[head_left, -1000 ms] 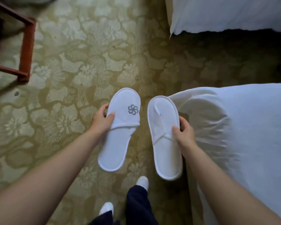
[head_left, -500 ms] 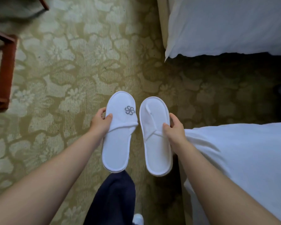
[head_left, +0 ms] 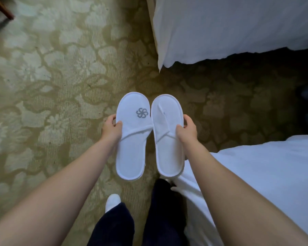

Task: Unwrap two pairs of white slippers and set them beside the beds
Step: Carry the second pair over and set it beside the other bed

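Nearest the camera, dark trousers (head_left: 114,226) and one white-clad foot (head_left: 112,201) stood on the carpet (head_left: 52,77), seen from above. Both forearms reached forward. The left hand (head_left: 112,129) gripped the outer edge of the left slipper (head_left: 132,144), thumb on top near the strap and fingers curled beneath. The right hand (head_left: 187,130) gripped the right slipper (head_left: 167,148) the same way at its outer edge. Both slippers were unwrapped and held in the air above the floor, toes pointing away; the left one bore a grey pinwheel mark on its upper.

Change over the last second: the two slippers, earlier held with a clear gap between them, had been drawn together until their inner edges met or nearly met at the straps. The view had also advanced past the corner of the near bed (head_left: 265,174), which now lay at lower right. Judged from this, the pair was being aligned for setting down, and the placing itself was not yet done. No second pair was in view.

Surface: a flat olive and cream carpet with a flower motif. Beyond the slippers a shadowed aisle ran rightward between the near bed and the far bed (head_left: 229,27), both covered in white linen. At far upper left, a corner of reddish wooden furniture (head_left: 2,9) was just in frame.
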The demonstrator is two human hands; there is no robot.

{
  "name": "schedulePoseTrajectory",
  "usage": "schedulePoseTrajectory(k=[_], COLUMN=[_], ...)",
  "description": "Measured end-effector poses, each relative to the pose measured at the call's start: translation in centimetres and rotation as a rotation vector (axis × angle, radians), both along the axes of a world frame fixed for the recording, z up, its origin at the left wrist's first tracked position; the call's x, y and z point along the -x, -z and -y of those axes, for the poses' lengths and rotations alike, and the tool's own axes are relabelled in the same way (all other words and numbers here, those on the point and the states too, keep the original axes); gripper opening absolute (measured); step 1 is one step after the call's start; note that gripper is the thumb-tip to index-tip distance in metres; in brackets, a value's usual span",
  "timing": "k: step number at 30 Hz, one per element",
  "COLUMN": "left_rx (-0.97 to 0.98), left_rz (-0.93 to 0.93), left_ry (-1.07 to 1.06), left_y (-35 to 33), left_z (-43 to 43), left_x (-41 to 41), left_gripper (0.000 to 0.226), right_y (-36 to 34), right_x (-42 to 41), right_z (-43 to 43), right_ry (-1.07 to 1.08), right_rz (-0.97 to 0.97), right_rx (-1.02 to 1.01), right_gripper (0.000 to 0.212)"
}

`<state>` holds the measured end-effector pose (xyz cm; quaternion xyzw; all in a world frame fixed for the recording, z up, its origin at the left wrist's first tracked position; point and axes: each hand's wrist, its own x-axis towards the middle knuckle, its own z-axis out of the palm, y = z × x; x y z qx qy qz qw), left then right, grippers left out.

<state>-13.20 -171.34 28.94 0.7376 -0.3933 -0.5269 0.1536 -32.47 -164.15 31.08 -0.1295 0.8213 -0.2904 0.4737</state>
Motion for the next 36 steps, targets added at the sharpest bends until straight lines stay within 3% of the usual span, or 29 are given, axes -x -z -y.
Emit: schedulePoseTrajectory(k=[8, 18, 29, 36], left_rx=[-0.073, -0.116, -0.200, -0.235], left_rz=[0.019, 0.026, 0.057, 0.083], left_ry=[-0.139, -0.141, -0.083, -0.060], left_y=[7.0, 18.8, 33.9, 39.9], left_z=[-0.8, -1.5, -4.2, -4.5], left_x=[11.0, 18.6, 20.3, 19.5], left_gripper=[0.039, 0.040, 0.040, 0.039], right_y=[7.1, 18.0, 34.4, 40.4], right_x=[12.5, 20.2, 20.2, 19.4], right_z=[-1.3, -2.1, -1.9, -3.1], right_ry=[0.016, 0.109, 0.147, 0.157], right_rz=[-0.031, -0.031, 0.005, 0.010], right_rx=[-0.106, -0.145, -0.136, -0.106], right_gripper=[0.045, 0.045, 0.050, 0.051])
